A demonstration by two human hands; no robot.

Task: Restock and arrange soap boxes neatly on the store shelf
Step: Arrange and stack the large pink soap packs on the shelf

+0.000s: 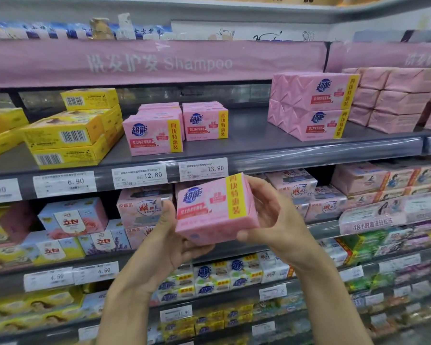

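Nearest us, two bare forearms came up from 6 o'clock. The left hand (167, 235) and right hand (271, 215) both gripped one pink soap box (209, 210), the left at its 8 o'clock corner and the right wrapped round its 3 o'clock end. The box was tilted and held in the air just below the edge of the grey shelf (259, 150), not on it.

On that shelf, at 12 o'clock from the held box, we saw a left row of pink boxes (152, 135) and a right row of pink boxes (204, 123), with the same print. At 1 o'clock stood a two-high pink stack (309, 105), and at 2 o'clock plain-wrapped pink packs (393, 100). At 10 o'clock sat stacked yellow boxes (67, 135), barcodes outward. Price tags (203, 169) lined the shelf edge; we read 13.90 right above the held box. A pink Shampoo banner (159, 62) ran across the top.

Hard to make out: some left fingers were under the box and some right fingers behind it. We could not count the boxes behind each front one. The wrapped packs were cut off at the 3 o'clock frame edge. The top-shelf goods were blurred, and the lower-shelf labels were mostly unreadable.
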